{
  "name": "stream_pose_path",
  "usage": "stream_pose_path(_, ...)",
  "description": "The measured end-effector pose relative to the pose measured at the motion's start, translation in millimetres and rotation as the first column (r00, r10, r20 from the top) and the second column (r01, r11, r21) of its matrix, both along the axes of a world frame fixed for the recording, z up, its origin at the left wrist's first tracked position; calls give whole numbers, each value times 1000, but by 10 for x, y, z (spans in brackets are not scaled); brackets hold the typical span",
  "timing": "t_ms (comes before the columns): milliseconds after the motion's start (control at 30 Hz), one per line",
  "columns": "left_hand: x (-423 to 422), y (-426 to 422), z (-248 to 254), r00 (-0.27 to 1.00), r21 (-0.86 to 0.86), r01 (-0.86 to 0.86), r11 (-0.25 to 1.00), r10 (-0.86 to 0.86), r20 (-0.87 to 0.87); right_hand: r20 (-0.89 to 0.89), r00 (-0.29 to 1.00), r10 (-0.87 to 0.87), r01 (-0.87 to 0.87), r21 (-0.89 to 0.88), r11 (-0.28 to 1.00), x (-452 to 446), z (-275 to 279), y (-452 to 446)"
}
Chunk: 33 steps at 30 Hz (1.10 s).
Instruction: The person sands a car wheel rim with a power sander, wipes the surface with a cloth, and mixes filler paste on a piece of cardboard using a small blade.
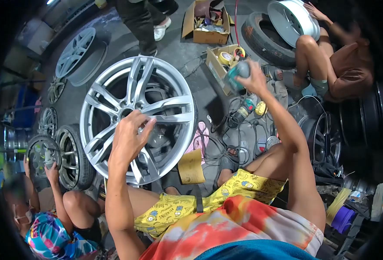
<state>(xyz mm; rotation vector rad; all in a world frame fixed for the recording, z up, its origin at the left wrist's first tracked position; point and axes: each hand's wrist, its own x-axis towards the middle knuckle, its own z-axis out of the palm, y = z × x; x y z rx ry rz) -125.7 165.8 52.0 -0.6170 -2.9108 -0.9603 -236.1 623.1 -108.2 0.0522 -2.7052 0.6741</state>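
Gripping a blurred, seemingly teal object [235, 78] in the right hand [254, 79], left hand [132, 130] half-open over silver wheel [174, 103].

Below your left fingers [136, 120] in view — on your yellow shorts [243, 186] — you can read "MINIONS". Near it you can make out "BANA", the rest unclear.

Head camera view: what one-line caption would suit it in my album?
Left hand at the centre of a silver wheel, right hand holding a blurred grey-and-teal object.
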Motion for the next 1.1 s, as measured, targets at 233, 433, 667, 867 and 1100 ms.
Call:
stream_pose_path(233,-68,-80,-45,996,-15,-67,998,68,51,79,727,-682,685,-142,714,-348,-453,981)
stream_pose_path(433,-91,-69,-82,997,-80,-51,995,56,61,359,460,-812,885,-105,455,-37,-970,1540)
stream_pose_path(667,-159,-103,-199,995,-100,-62,993,70,77,416,312,-854,945,-47,323,-17,-1584,1957)
stream_pose_path(867,-211,-157,-236,995,-130,-55,990,65,78,446,540,-714,533,476,700,-225,-3097,3107)
stream_pose_path(1100,-173,-234,-217,998,-105,-21,994,26,50,457,835,-307,73,461,885,-335,-1668,1744)
